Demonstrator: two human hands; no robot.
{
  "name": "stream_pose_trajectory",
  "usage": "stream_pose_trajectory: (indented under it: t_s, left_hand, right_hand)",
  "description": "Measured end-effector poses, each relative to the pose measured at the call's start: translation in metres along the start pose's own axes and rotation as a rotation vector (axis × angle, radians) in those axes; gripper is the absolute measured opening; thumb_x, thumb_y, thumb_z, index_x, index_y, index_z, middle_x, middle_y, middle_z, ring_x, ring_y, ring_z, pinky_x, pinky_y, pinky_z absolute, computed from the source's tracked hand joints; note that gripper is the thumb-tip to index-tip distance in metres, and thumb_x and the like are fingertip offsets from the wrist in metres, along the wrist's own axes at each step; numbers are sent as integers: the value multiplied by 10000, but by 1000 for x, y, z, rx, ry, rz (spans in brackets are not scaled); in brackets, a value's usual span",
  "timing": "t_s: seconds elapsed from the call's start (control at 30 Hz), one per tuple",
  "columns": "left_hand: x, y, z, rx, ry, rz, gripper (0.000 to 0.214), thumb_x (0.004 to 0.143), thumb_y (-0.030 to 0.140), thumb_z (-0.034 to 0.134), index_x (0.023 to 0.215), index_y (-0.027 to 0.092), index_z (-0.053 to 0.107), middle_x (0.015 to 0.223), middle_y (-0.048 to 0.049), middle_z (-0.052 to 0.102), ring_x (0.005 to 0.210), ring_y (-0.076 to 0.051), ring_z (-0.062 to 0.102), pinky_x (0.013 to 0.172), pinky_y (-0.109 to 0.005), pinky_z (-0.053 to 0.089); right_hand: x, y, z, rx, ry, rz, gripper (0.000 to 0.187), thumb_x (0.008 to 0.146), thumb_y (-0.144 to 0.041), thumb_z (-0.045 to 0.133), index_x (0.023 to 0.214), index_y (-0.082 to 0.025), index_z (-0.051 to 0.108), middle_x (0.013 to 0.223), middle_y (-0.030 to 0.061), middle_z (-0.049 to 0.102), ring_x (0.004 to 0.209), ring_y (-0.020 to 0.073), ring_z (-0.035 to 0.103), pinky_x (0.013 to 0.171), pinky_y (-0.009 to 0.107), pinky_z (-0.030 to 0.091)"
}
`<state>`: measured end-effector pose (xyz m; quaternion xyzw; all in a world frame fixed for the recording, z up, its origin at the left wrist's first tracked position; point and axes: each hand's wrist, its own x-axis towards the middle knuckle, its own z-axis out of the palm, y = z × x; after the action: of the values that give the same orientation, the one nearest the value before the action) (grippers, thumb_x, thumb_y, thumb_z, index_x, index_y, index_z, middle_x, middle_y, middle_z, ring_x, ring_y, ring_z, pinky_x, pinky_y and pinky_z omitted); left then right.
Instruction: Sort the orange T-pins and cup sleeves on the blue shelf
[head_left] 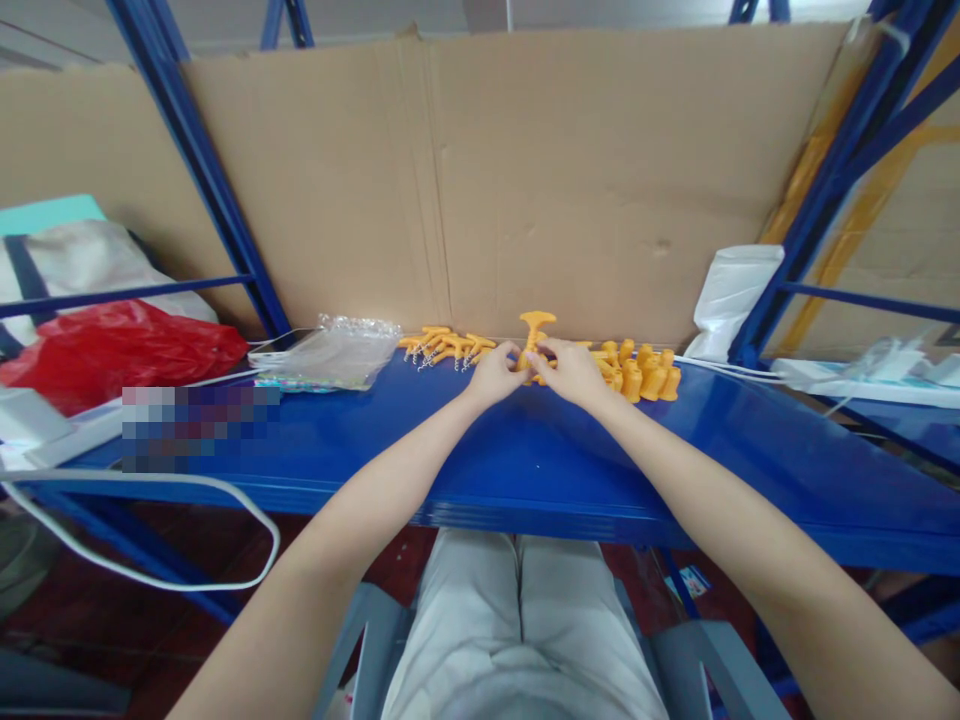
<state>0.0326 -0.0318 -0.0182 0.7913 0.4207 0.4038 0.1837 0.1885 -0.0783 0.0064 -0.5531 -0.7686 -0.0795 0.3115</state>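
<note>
Pale trousers [465,620] sit below curled hands [496,377] [574,372] pinching an orange T-shaped piece [535,330].

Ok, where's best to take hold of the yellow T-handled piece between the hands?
Probably the crossbar, from above: the yellow T-handled piece stands upright, its crossbar showing above the left hand and right hand, which crowd its lower part.

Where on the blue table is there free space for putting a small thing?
The table looks bare between both forearms, right of the standing yellow pieces, before the white pouch, and between clear bags and left forearm. Crowded: back middle, around left hand and right hand, and beside the red bag.
</note>
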Motion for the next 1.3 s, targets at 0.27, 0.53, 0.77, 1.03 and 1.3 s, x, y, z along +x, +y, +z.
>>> stream_pose_trajectory:
  t_s: [0.27, 0.53, 0.77, 1.03, 1.3]
  left_hand:
    - [-1, 1, -1, -25, -131, 71, 122, 812, 256, 691, 788, 162, 616, 750, -38, 716, 724, -170, 685, 702, -279, 528]
    - [9, -5, -14, -4, 183, 39, 143, 829, 166, 689, 965, 158, 646, 1044, -87, 739, 915, -172, 692, 882, -325, 539]
    - [9, -1, -14, -332, 86, -190, 173, 814, 58, 690, 745, 163, 571, 644, 26, 627, 572, -103, 608, 687, -264, 544]
    - [9, 7, -18, -628, 275, -337, 200, 889, 39, 590, 815, 189, 480, 691, 58, 597, 515, -66, 599, 647, -234, 558]
    - [6, 13, -22, -657, 282, -432, 179, 921, 58, 567, 863, 198, 471, 604, 63, 623, 480, -70, 603, 591, -178, 513]
  right_hand:
    - [4, 6, 7, 59, -112, 69, 203, 911, -237, 509, 799, -173, 666, 808, 59, 722, 740, 177, 639, 673, 261, 417]
    - [4, 13, -1, 295, -244, 43, 277, 933, -265, 467, 737, -174, 640, 716, 21, 677, 651, 145, 594, 644, 252, 428]
    - [4, 20, -4, 523, -335, 75, 267, 904, -268, 542, 656, -194, 606, 627, 0, 628, 552, 120, 550, 560, 242, 439]
    - [14, 29, -9, 818, -118, 421, 224, 952, -281, 608, 743, -202, 622, 670, 31, 670, 609, 142, 658, 650, 273, 583]
    - [15, 34, -7, 949, -169, 398, 187, 898, -291, 713, 750, -202, 641, 706, 47, 708, 680, 160, 703, 783, 329, 623]
